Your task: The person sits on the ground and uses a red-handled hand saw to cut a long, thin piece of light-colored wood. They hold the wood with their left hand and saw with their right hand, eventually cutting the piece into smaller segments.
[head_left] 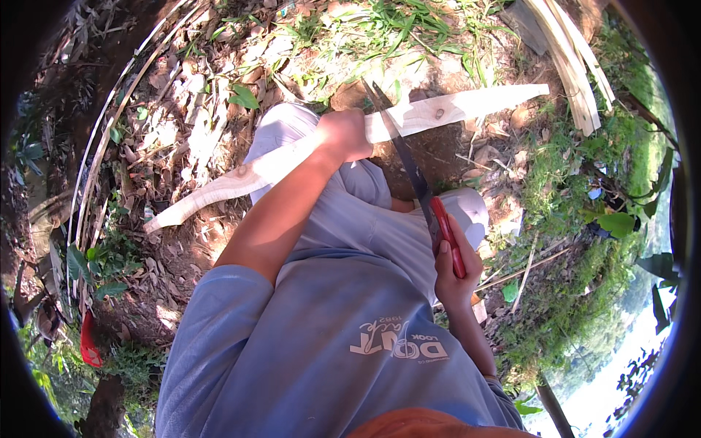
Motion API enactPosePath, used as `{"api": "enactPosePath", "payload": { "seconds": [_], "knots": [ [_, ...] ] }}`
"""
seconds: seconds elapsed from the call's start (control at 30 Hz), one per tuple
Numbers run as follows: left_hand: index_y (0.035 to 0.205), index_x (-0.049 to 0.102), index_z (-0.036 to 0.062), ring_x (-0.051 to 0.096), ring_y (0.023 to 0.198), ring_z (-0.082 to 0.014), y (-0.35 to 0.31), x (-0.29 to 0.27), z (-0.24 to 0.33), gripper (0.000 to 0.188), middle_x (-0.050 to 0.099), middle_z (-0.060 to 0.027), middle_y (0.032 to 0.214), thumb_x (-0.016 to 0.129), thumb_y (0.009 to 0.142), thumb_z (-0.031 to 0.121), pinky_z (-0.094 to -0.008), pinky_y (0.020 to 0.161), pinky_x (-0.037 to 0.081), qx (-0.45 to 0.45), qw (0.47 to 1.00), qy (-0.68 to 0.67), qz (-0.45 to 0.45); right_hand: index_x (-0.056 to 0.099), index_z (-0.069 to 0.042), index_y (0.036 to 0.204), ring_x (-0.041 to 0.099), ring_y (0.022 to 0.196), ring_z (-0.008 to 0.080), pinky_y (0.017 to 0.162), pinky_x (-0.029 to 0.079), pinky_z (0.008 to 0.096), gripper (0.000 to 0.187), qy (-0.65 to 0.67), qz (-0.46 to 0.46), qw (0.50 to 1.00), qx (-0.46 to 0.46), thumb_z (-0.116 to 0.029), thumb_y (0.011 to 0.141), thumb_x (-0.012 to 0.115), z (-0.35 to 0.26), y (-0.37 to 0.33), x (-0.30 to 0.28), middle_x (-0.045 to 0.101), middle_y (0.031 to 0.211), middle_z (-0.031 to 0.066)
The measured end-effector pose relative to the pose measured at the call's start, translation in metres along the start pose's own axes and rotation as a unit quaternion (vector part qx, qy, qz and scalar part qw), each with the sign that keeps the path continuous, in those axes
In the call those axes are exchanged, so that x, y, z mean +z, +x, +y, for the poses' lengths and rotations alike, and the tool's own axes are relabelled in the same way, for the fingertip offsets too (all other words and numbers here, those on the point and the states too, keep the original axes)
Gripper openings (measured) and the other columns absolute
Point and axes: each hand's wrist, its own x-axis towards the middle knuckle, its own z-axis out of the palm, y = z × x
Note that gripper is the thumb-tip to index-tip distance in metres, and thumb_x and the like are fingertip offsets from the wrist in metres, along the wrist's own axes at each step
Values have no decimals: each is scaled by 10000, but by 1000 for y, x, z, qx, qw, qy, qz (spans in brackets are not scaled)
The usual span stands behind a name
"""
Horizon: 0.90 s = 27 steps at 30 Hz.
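Observation:
A long pale wooden plank, knotted and narrower toward both ends, lies across my thigh and knee. My left hand is closed around it near the middle. In my right hand is the red handle of a handsaw. The saw's dark blade crosses the plank just right of my left hand, and its tip reaches past the far edge. Whether the teeth have cut into the wood cannot be made out.
Several pale split strips lie at the far right. Long thin strips curve along the left side, with a red object near their lower end. Dry leaves, grass and low plants cover the ground around me.

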Motion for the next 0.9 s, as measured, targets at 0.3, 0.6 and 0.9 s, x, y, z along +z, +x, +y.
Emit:
{"api": "enactPosePath", "payload": {
  "seconds": [0.3, 0.6, 0.9],
  "knots": [
    [1161, 744, -8, 796, 1028, -377, 6, 0, -1, 456, 803, -229, 1070, 746, 763, 213, -458, 905, 635, -11, 999, 32, 8, 628, 4, 1504, 777, 900, 166, 783, 580, 308, 478, 70, 59, 985, -146, -6, 1029, 679, 50, 91, 93, 806, 1102, 214],
    [1174, 732, -21, 795, 1057, -374, -1, 2, 5, 472, 800, -239, 1091, 732, 748, 181, -456, 904, 639, -9, 999, 31, 10, 688, -18, 1444, 558, 670, 53, 610, 486, 328, 449, 111, 99, 973, -177, -69, 999, 675, 46, 193, 149, 615, 726, 132],
    [1101, 772, -15, 802, 1046, -381, -5, -6, 7, 418, 809, -244, 1073, 739, 736, 185, -437, 908, 640, -9, 999, 48, -21, 699, 87, 1374, 671, 876, 112, 821, 559, 283, 367, 185, 84, 966, -162, -34, 1027, 694, 41, 202, 157, 769, 1029, 97]
  ]
}}
